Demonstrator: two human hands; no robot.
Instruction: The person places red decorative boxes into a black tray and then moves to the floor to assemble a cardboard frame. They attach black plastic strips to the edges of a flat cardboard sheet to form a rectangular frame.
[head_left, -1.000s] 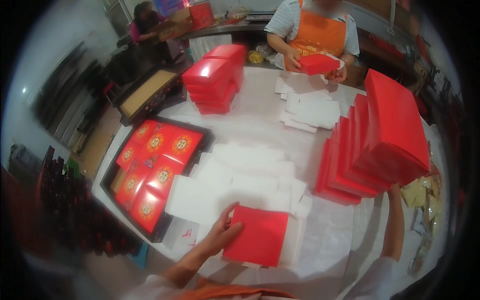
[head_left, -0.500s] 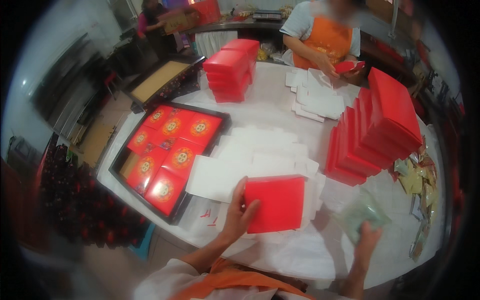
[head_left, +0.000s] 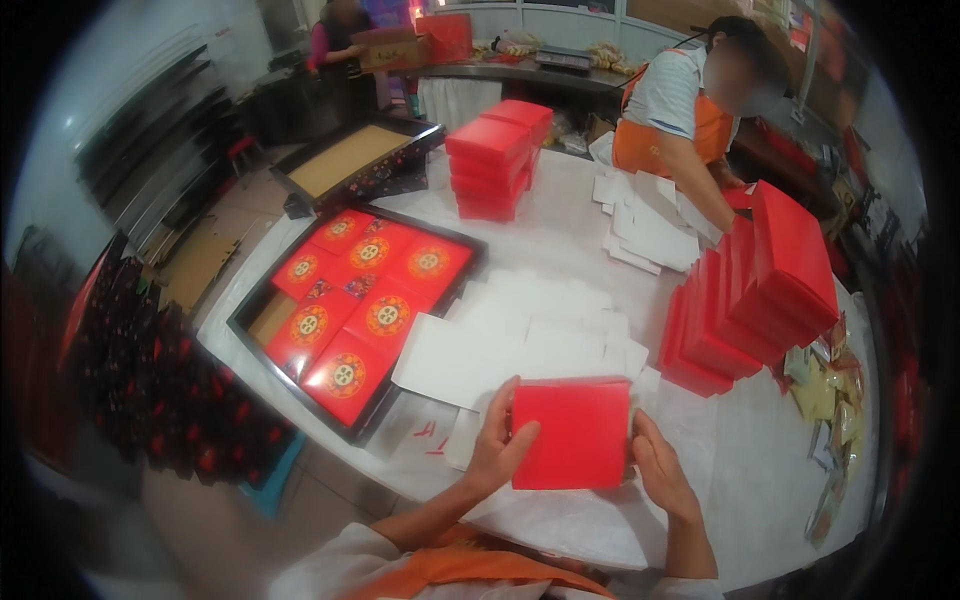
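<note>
My left hand (head_left: 500,440) grips the red box (head_left: 570,437) by its left edge, at the near side of the white table (head_left: 545,240); my right hand (head_left: 665,465) is at its right edge, its grip I can't tell. White cards (head_left: 480,360) lie just beyond, a tray (head_left: 272,325) of patterned boxes (head_left: 345,377) left, 2 red stacks (head_left: 795,260) farther off, packets (head_left: 825,385) far right. Across, a co-worker (head_left: 668,95) leans in; by the counter (head_left: 480,74) another person (head_left: 342,60) holds a carton (head_left: 388,50).

Tray (head_left: 272,320), boxes (head_left: 387,315) inside, left of carton blanks (head_left: 535,330); box (head_left: 570,437) between hands (head_left: 497,447); packets (head_left: 822,397) far right.
</note>
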